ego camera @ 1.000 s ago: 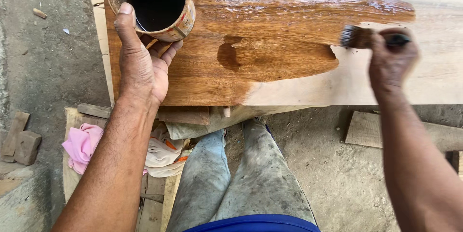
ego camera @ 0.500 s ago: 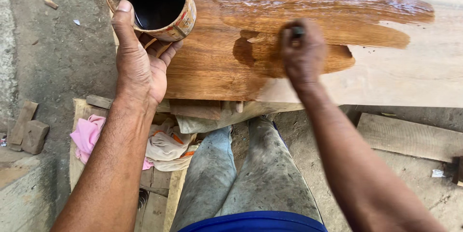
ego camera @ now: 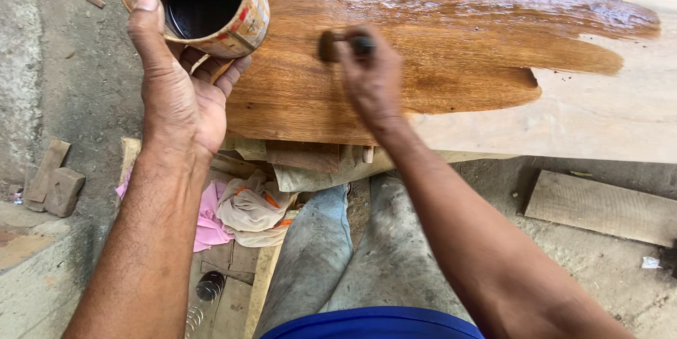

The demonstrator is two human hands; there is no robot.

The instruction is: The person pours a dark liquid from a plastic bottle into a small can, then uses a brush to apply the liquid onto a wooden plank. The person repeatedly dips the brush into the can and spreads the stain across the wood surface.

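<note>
My left hand (ego camera: pixel 180 92) grips an open tin can (ego camera: pixel 211 1) with dark liquid inside, held over the left end of a wide wooden plank (ego camera: pixel 599 113). My right hand (ego camera: pixel 370 78) is shut on a small paintbrush (ego camera: pixel 338 41), whose bristles press on the plank's stained part. The left and upper areas of the plank are wet, glossy brown stain (ego camera: pixel 458 36); the lower right is bare pale wood.
Below the plank are my legs in grey trousers (ego camera: pixel 352 254), a pink and beige heap of rags (ego camera: pixel 240 212) and a wooden frame. Wood offcuts (ego camera: pixel 53 184) lie on the concrete floor at left, a loose board (ego camera: pixel 606 208) at right.
My right hand has swept the brush leftward across the plank, from the right edge of the stain to near the can. The stained area has grown. The left hand kept hold of the can.
</note>
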